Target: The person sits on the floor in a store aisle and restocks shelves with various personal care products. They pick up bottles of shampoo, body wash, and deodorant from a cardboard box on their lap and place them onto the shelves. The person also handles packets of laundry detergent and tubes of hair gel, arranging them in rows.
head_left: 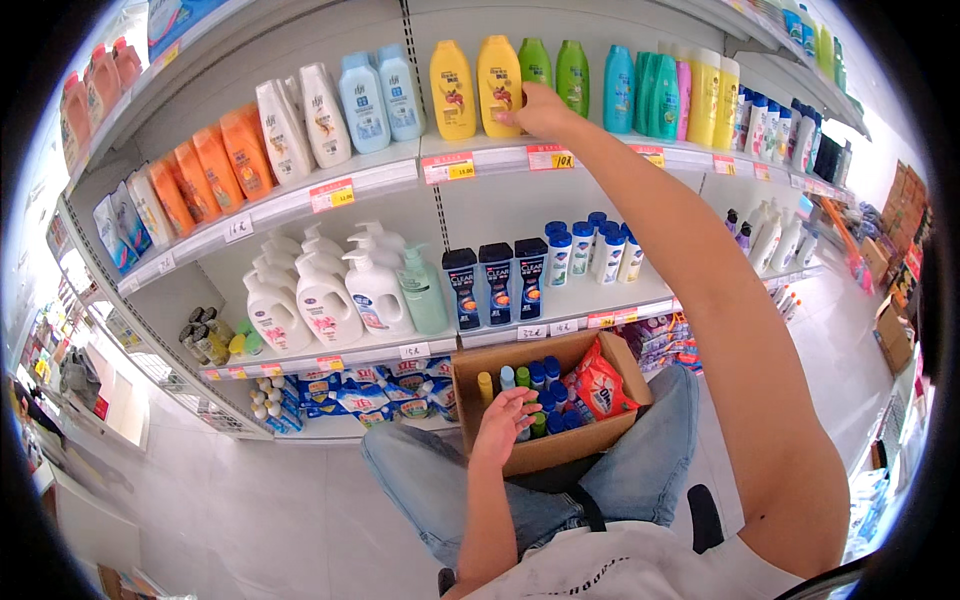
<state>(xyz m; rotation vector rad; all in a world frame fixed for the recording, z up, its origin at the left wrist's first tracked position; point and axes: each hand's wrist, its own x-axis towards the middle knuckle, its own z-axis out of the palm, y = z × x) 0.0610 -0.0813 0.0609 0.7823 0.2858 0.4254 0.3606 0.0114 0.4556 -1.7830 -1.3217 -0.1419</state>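
Yellow bottle (498, 90) stands upright on the top shelf (400, 163), second in its pair; right hand (548, 114) is at its lower right side. Thumb side overlaps the bottle's front edge, the other fingers run up between it and the green bottles (572, 80). Grip there: narrow, at the bottle, but can't tell if it's actually clamped or just touching.

Left hand (506, 424) is over the carton (545, 456), fingers loosely bent and apart, grip fairly wide, no load visible in it. It overlaps a pale bottle in the carton; can't tell if there's contact.

Carton: open top, cardboard, sits between the jeans (425, 482) legs. Contents: blue-capped bottles toward the middle, a yellow-capped one (486, 386) at the left, a red bag (602, 384) leaning at the right.

Top shelf, left of the yellow pair: light blue bottles (364, 105), then white bottles (325, 118), then orange bottles (246, 150). Right of the green ones: a blue bottle (618, 92), then teal bottles (664, 98).

Middle shelf (592, 300): white pump jugs (329, 302) left, pale green pump bottle (424, 292) next, three dark bottles (497, 288) near centre, white bottles with blue caps (582, 250) further right. Blue packs (362, 396) lie on the bottom shelf.
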